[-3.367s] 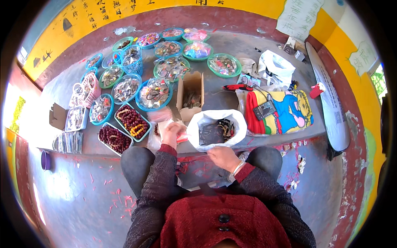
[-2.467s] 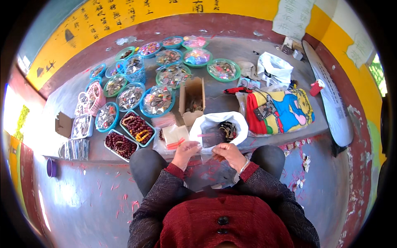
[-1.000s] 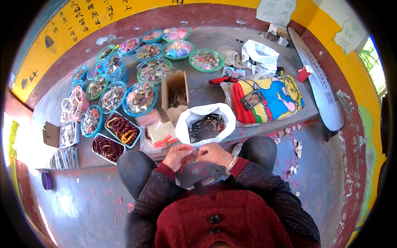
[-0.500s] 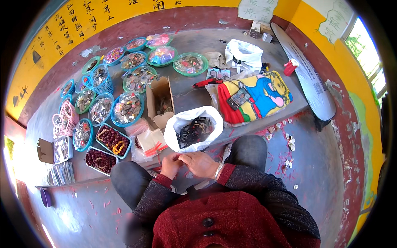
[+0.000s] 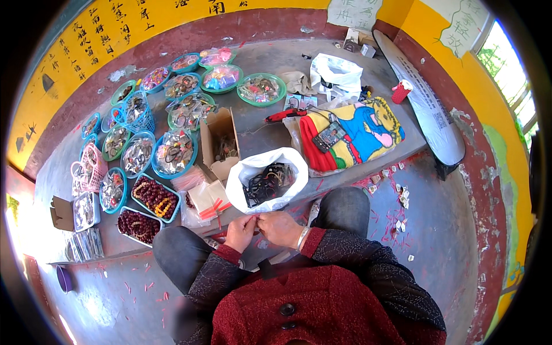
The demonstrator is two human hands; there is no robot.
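Before you, a grey platform point(image 5: 260, 138) carries plastic basins point(image 5: 171, 175) at far left, two bead trays point(image 5: 175, 213) at near left, an open white bag point(image 5: 236, 187) at the near edge, a folded blanket point(image 5: 368, 131) at right.

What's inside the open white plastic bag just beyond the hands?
The open white plastic bag holds a tangled heap of thin, dark, cord-like pieces with a few lighter bits. Whatever lies under that top layer, including the bag's bottom, is covered.
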